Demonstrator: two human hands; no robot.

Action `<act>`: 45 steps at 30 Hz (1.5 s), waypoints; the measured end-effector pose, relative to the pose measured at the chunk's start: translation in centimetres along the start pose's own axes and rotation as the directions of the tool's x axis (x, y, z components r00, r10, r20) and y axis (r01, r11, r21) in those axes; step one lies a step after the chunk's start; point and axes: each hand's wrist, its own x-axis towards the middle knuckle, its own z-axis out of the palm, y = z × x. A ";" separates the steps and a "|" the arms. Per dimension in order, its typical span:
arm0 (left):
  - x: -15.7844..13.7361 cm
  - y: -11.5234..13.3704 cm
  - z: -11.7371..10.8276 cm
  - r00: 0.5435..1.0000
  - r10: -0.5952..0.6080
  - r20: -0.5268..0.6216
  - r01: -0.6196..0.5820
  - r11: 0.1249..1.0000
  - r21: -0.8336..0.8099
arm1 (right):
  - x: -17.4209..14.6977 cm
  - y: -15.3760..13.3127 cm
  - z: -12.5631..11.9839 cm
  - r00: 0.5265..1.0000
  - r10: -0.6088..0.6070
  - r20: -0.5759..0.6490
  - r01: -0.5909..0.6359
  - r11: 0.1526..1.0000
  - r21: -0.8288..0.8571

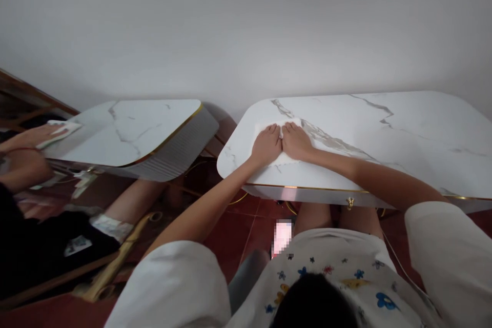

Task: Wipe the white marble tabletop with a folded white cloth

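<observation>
Side by side, my left hand point(267, 144) and my right hand point(296, 142) press down on a white cloth point(286, 159). It lies on the left part of a white marble-patterned tabletop point(418, 123) with a gold edge. The fingers of both hands are close together and bent onto the cloth, pointing toward the wall. White fabric shows around and between the hands, while the part under the palms is hidden.
At the left stands a second marble-patterned table point(154, 118), where another person's hand point(42, 136) rests on a pale cloth point(65, 130). A grey wall point(246, 25) runs behind both tables. Below the front edge, a small gold knob point(350, 203) sticks out.
</observation>
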 end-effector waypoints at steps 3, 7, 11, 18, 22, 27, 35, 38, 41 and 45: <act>3.8 -0.7 1.0 1.000 0.029 -0.003 -0.029 1.000 -0.012 | 3.0 2.5 0.3 0.999 -0.041 -0.017 0.040 0.998 -0.056; 8.2 -2.7 2.2 1.000 0.016 0.019 -0.015 0.999 -0.042 | 7.6 4.6 1.3 0.998 -0.047 -0.044 0.042 0.994 -0.098; 11.5 -5.1 3.4 0.999 -0.008 0.035 0.010 0.998 -0.067 | 11.7 5.8 2.5 0.998 -0.033 -0.062 0.026 0.994 -0.108; 17.2 -7.7 5.6 1.000 0.009 0.023 -0.007 0.995 -0.095 | 16.6 8.4 3.3 0.994 0.018 -0.104 -0.027 0.996 -0.086; 20.2 -6.0 6.2 0.997 0.067 0.026 -0.064 0.994 -0.087 | 16.8 11.2 2.4 0.990 0.076 -0.117 -0.087 0.991 -0.099; 21.7 -2.3 6.5 0.985 0.172 -0.004 -0.171 0.979 -0.108 | 14.2 13.9 0.9 0.977 0.147 -0.152 -0.165 0.979 -0.116; 16.3 -0.2 5.3 0.965 0.262 0.022 -0.257 0.958 -0.128 | 7.6 10.6 -0.2 0.966 0.220 -0.138 -0.232 0.970 -0.074; 12.5 -0.4 4.3 0.972 0.231 0.035 -0.225 0.967 -0.118 | 5.3 7.5 -0.5 0.973 0.211 -0.095 -0.218 0.974 -0.059; 8.0 -0.7 3.0 0.982 0.186 0.041 -0.182 0.980 -0.080 | 2.9 4.2 -0.7 0.982 0.178 -0.059 -0.180 0.983 -0.038; 1.9 -0.5 1.1 0.994 0.106 0.031 -0.105 0.994 -0.045 | -0.3 0.4 -0.7 0.993 0.119 -0.027 -0.119 0.993 0.004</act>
